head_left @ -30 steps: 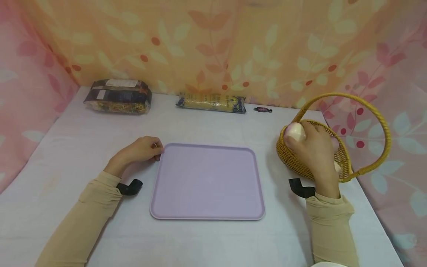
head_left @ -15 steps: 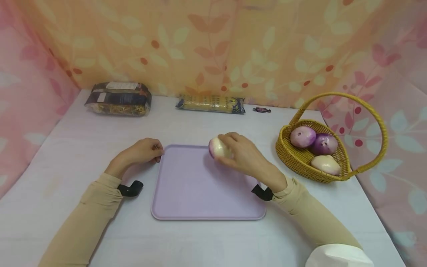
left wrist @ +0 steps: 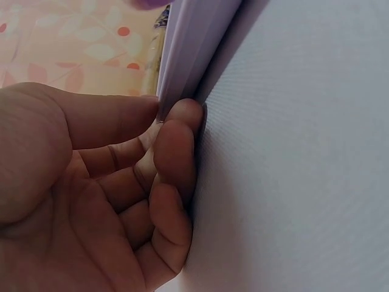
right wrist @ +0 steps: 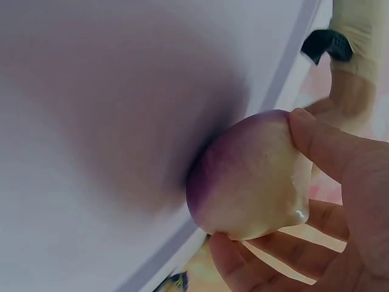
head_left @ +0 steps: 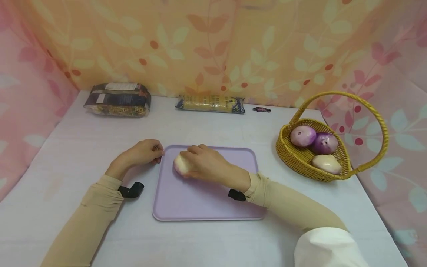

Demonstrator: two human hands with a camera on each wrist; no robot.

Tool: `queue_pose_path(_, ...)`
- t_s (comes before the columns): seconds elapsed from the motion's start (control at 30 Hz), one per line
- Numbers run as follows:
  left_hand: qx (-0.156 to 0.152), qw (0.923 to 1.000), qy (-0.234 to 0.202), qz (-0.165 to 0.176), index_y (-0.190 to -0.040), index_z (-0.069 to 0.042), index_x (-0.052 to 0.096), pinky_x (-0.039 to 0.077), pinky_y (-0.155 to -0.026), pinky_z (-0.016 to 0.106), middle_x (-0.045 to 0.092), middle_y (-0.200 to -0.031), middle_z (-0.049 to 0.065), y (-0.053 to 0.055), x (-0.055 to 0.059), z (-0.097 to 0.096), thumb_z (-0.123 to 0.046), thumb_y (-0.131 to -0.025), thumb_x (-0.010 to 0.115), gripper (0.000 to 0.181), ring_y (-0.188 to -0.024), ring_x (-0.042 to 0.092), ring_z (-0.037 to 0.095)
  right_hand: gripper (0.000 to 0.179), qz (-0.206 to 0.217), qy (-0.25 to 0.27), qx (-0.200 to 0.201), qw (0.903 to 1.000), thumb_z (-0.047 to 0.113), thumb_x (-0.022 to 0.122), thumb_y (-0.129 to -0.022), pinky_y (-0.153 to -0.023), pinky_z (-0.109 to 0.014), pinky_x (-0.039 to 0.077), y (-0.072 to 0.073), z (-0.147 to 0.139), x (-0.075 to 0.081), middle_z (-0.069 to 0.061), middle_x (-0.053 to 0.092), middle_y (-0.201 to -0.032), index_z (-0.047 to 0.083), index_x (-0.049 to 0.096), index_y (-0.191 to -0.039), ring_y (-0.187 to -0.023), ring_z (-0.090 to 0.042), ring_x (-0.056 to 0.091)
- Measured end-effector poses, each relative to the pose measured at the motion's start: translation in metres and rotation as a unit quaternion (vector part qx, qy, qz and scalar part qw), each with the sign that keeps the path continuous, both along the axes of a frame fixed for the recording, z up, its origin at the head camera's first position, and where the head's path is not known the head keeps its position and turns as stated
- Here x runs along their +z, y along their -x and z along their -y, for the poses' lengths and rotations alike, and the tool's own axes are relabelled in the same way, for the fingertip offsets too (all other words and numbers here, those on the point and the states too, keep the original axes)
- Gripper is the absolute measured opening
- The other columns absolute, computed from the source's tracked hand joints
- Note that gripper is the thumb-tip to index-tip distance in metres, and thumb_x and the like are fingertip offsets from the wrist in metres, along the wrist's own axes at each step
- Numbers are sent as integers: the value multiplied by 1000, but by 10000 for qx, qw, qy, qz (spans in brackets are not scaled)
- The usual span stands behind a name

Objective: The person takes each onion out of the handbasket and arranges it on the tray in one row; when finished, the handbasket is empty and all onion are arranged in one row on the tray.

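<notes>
My right hand (head_left: 208, 163) holds a purple-and-white turnip (head_left: 180, 166) over the left back part of a lilac tray (head_left: 200, 202). In the right wrist view, thumb and fingers grip the pale end of the turnip (right wrist: 249, 176), and its purple end faces the tray close by, with a dark shadow beside it. At the tray's left back corner, my left hand (head_left: 141, 152) pinches the rim between thumb and forefinger. The left wrist view has the other fingers of that hand (left wrist: 115, 182) curled against the white cloth.
A wicker basket (head_left: 290, 157) with a tall handle stands at the right, holding two purple turnips (head_left: 303, 136) and a whitish one (head_left: 327, 164). Along the back lie a dark pasta bag (head_left: 118, 100), a yellow spaghetti packet (head_left: 210, 104) and a wrapped candy (head_left: 261, 109).
My right hand has lifted the turnip out of the basket and carried it left across the tray, lowering it near the left side. The left hand has stayed at the tray's corner.
</notes>
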State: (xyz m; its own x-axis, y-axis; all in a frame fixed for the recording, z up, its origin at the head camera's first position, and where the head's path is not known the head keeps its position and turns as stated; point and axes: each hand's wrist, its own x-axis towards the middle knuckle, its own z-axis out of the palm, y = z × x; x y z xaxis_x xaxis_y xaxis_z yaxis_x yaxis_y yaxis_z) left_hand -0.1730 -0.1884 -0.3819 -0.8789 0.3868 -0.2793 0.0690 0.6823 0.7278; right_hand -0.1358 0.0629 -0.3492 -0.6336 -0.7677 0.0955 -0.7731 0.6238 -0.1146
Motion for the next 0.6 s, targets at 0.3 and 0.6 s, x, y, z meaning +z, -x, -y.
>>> queue_pose_path(0.3, 29, 10000, 62, 34, -99, 3, 60, 48, -65, 26, 68, -76, 7, -2, 3, -1, -11, -97, 54, 15, -68, 60, 12, 62, -171, -245, 310, 9991, 49, 75, -82, -88, -33, 54, -5, 26, -3, -2, 61, -124, 17, 57, -132, -116, -22, 56)
queue_pose_path(0.6, 6, 9999, 142, -5, -100, 3, 60, 48, -65, 26, 67, -77, 8, 0, 1, 0, -11, -97, 53, 15, -69, 61, 14, 64, -368, -369, 393, 9979, 52, 72, -83, -86, -30, 54, -9, 38, -5, -1, 60, -127, 19, 55, -135, -114, -20, 57)
